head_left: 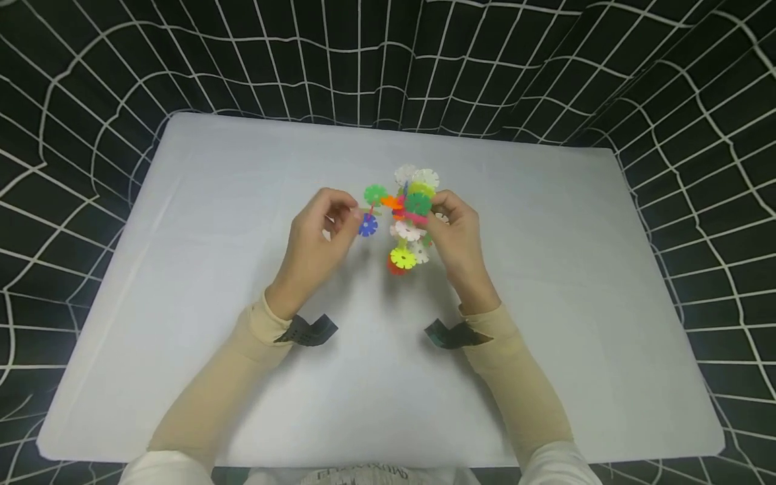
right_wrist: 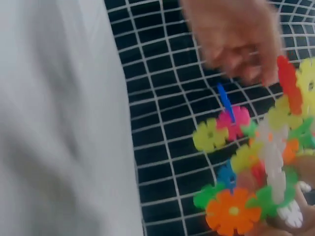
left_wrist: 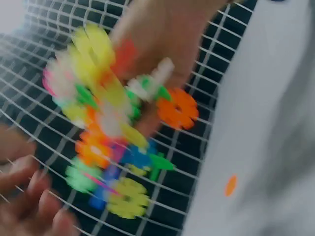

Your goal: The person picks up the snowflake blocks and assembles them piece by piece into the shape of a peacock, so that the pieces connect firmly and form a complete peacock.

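A cluster of interlocking snowflake discs in many colours hangs above the table between the two hands. My right hand grips the cluster at its right side, with thumb and fingers among the green and white discs. On the other side my left hand is held close to a blue disc and a green disc on the cluster's left arm. Its fingers are loosely bent. In the left wrist view, the left fingers appear apart from the pale green disc. Both wrist views are partly blurred.
A white table lies under the hands. Dark cloth with a white net surrounds it at the back and sides. A black strap sticks out from each sleeved wrist. One small orange shape shows against white in the left wrist view.
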A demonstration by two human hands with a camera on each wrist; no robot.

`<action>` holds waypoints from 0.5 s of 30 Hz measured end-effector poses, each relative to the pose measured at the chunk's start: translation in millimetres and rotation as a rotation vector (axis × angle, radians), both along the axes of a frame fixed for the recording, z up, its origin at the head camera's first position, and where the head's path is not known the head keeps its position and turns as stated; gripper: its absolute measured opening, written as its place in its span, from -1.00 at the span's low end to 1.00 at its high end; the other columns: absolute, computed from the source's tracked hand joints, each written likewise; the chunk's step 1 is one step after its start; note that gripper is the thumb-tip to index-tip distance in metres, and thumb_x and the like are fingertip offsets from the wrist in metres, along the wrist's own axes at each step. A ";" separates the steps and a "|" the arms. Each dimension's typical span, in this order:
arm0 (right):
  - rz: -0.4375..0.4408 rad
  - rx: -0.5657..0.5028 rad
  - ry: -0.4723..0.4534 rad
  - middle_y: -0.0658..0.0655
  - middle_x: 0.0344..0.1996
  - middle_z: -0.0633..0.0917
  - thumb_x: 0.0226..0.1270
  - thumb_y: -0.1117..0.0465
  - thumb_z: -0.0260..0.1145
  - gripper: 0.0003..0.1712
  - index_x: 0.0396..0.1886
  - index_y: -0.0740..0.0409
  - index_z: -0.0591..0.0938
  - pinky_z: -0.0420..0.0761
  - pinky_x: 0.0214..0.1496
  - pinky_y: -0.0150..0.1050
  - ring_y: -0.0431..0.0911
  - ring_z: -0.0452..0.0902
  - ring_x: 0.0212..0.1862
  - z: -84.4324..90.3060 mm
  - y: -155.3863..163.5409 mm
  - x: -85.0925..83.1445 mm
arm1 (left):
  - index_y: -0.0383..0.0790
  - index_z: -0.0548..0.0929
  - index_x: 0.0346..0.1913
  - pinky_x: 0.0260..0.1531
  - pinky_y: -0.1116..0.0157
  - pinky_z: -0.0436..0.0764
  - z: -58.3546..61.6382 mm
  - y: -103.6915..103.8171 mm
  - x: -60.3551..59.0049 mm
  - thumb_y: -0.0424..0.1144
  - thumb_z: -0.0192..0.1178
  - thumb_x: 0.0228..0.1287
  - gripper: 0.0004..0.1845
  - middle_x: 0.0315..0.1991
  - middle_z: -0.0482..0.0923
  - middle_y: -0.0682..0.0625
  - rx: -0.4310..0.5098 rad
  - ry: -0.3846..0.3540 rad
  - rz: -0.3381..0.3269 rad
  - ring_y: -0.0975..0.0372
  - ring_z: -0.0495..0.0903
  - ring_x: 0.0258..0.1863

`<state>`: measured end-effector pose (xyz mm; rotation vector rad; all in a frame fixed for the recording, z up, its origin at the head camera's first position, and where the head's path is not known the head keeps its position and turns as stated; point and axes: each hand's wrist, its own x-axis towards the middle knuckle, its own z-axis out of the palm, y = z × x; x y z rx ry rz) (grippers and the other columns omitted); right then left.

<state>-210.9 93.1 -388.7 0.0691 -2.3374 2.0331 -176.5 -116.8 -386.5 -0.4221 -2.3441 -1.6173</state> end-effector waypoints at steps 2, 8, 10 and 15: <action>-0.059 0.017 0.049 -0.17 -0.38 0.67 0.30 0.44 0.19 -0.88 -0.32 0.18 0.61 0.48 -0.19 -0.36 -0.16 0.45 -0.10 -1.5 1.1 -1.6 | -0.30 0.58 -0.03 -0.26 0.37 0.54 3.2 5.4 7.2 -0.31 0.28 0.36 -0.80 -0.22 0.55 -0.07 -0.038 0.030 -0.087 0.19 0.49 -0.24; -0.157 0.037 0.153 -0.14 -0.34 0.69 0.32 0.35 0.28 -0.86 -0.20 0.37 0.63 0.47 -0.19 -0.36 -0.17 0.51 -0.12 -4.9 2.2 -5.7 | -0.19 0.39 0.19 -0.09 0.26 0.63 -3.2 22.7 14.0 -0.16 0.40 0.27 -0.47 0.04 0.48 -0.02 -0.048 -0.220 -0.242 0.16 0.54 -0.06; -0.180 0.022 0.163 -0.12 -0.35 0.69 0.32 0.36 0.27 -0.86 -0.20 0.38 0.62 0.46 -0.24 -0.38 -0.17 0.50 -0.13 -6.4 2.7 -6.5 | -0.19 0.35 0.25 -0.09 0.26 0.66 -8.1 25.7 11.9 -0.19 0.37 0.29 -0.44 0.10 0.49 -0.03 0.047 -0.356 -0.266 0.16 0.57 -0.06; -0.210 -0.050 0.180 -0.15 -0.41 0.68 0.28 0.45 0.20 -0.88 -0.32 0.19 0.61 0.46 -0.20 -0.38 -0.15 0.49 -0.15 -9.6 3.7 -7.2 | -0.33 0.47 0.24 -0.13 0.17 0.74 -19.3 30.5 5.2 -0.24 0.15 0.47 -0.63 0.09 0.59 -0.33 0.324 -0.610 -0.384 0.04 0.67 -0.10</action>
